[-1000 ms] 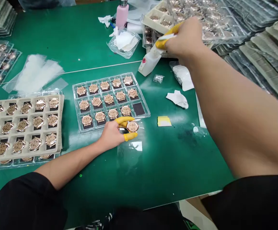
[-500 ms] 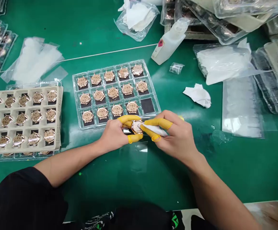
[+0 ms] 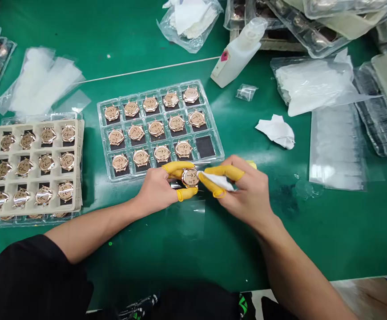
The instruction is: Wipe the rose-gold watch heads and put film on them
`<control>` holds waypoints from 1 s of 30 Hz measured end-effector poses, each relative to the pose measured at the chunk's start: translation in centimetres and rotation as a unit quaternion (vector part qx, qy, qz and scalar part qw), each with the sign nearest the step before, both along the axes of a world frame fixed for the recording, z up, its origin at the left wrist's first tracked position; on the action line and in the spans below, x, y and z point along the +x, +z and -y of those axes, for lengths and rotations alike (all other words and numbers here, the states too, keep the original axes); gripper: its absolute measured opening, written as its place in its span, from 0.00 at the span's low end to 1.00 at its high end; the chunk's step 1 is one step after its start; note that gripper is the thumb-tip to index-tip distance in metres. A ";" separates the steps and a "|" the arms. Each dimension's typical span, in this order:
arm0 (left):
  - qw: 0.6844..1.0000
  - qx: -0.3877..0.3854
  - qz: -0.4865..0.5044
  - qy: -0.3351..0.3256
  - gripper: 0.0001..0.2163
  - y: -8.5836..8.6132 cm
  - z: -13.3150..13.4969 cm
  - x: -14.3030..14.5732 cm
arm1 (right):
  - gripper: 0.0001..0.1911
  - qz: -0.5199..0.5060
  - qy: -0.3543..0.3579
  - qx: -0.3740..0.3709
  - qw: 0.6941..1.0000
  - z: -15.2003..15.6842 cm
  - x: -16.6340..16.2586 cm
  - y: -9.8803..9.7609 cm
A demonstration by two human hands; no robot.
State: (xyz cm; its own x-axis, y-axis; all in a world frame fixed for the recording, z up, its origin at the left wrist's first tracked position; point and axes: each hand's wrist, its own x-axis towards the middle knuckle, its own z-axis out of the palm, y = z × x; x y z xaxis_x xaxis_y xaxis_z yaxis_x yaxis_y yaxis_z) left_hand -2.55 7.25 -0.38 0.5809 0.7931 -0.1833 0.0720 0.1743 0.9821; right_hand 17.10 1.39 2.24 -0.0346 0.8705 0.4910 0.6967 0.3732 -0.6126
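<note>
Between the yellow-cotted thumb and forefinger of my left hand [image 3: 160, 189] is a rose-gold watch case [image 3: 190, 178], its engraved back facing up. My right hand [image 3: 243, 189], also wearing yellow finger cots, pinches a folded white cloth [image 3: 219, 180] whose tip is at the case's right edge; whether it touches cannot be made out. Just beyond, a clear plastic tray [image 3: 218, 146] holds several similar watch cases back up, with a bare dark pad in its near right compartment. A clear film [image 3: 191, 220] lies on the table below my hands.
A beige tray of watch cases [image 3: 79, 169] sits on clear trays at left. Behind stand a white bottle [image 3: 235, 58] and a bag of white cloths [image 3: 191, 22]. At right are a crumpled white cloth [image 3: 276, 131], bagged white sheets [image 3: 313, 84] and stacked trays [image 3: 380, 98].
My right hand has drawn the cloth slightly to the right, from the middle of the case back to its edge. The engraving now shows. My left hand still holds the case.
</note>
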 end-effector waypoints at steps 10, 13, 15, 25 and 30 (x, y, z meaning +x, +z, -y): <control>1.000 0.019 0.024 -0.005 0.26 -0.2 -0.2 0.0 | 0.05 -0.040 0.010 -0.001 0.999 -0.1 -0.5 -0.8; 0.997 0.076 0.009 0.001 0.24 -0.1 -0.1 -0.1 | 0.02 0.012 -0.077 -0.011 0.997 0.1 1.3 -0.9; 0.984 0.178 -0.004 0.000 0.21 -0.2 0.1 -0.3 | 0.10 0.055 -0.134 -0.031 0.989 0.5 2.8 -0.6; 0.871 0.477 0.084 -0.080 0.20 -0.2 0.3 -0.2 | 0.09 0.004 0.031 -0.070 0.997 1.4 2.1 0.7; 0.869 0.492 0.056 -0.004 0.22 -0.3 0.0 -0.1 | 0.04 -0.020 0.004 -0.101 0.995 1.7 2.8 0.8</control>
State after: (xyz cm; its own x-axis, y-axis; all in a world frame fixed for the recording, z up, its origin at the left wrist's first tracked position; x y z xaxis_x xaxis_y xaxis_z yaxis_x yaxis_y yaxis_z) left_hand -2.61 7.28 -0.68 0.5585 0.5296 0.6385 -0.0362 -0.7534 0.6566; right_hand 19.91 -0.31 3.06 -0.0259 0.9514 0.3068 0.6680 0.2448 -0.7027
